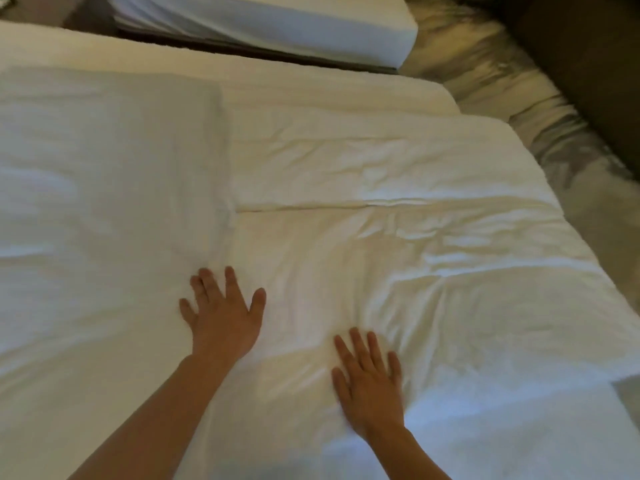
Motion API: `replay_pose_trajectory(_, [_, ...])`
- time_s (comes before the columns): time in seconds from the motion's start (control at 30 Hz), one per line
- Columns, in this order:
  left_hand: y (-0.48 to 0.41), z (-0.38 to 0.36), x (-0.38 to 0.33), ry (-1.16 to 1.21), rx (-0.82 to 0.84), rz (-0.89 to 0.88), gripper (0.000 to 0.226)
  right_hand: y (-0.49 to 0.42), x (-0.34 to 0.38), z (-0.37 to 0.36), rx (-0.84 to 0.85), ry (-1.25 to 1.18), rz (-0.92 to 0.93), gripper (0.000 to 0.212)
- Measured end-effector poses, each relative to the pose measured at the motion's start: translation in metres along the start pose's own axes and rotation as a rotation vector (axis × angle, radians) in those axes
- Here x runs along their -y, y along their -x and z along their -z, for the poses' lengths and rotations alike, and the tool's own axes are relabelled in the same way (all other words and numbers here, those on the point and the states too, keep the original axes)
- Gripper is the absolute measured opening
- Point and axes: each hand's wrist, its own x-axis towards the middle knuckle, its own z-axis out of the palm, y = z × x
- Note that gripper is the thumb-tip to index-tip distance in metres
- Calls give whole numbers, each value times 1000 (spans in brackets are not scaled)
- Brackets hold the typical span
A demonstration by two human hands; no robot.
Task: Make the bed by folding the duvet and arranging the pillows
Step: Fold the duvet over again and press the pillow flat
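1. Room: we find a bedroom with two beds. The near bed (519,445) fills the view. A second bed (277,26) stands just beyond its far edge. Patterned carpet (519,98) runs past its right edge, and dark furniture (588,64) stands beyond that.
2. Task item: the white duvet (415,254) lies on the near bed. It stops short of the near right corner, where bare sheet shows.
3. Fold state: a long fold line (346,206) crosses the middle of the duvet, and a smoother layer (104,202) covers the left part. We judge the folding largely done, with creases left to flatten on the right half.
4. Hands: the left hand (223,317) lies flat with fingers spread, pressing the duvet beside the smoother layer's edge. The right hand (369,386) lies flat near the bed's near edge, fingers slightly apart, pressing creased fabric. Neither pinches cloth.
5. Outstanding: we can identify no pillow in view, so their arrangement is unconfirmed.
6. Obstruction: in our judgement the narrow gap to the second bed limits access along the far edge.
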Motion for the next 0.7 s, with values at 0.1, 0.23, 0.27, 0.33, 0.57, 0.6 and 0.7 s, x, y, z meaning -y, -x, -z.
replay_pose_trajectory(0.1, [-26,-47,-128,79,41,-83,75,-37,-132,15,-37,36,-45,61])
replay_pose_trajectory(0.23, [-54,-118,-283,40,66,-119,74,-78,-294,41,-31,60,-79,63])
replay_pose_trajectory(0.27, [-58,-134,-315,31,64,-130,74,-91,-328,51,-38,59,-81,64])
replay_pose_trajectory(0.33, [-63,-161,-372,22,36,-138,77,-114,-388,71,-55,56,-82,66])
replay_pose_trajectory(0.57, [-91,-226,-498,50,-121,-128,85,-204,-535,116,-27,-45,-197,66])
replay_pose_trajectory(0.6, [-96,-235,-504,40,-147,-117,86,-217,-550,121,-35,-66,-200,66])
replay_pose_trajectory(0.7, [-106,-258,-503,-18,-245,-106,86,-262,-591,136,-74,-172,-255,65])
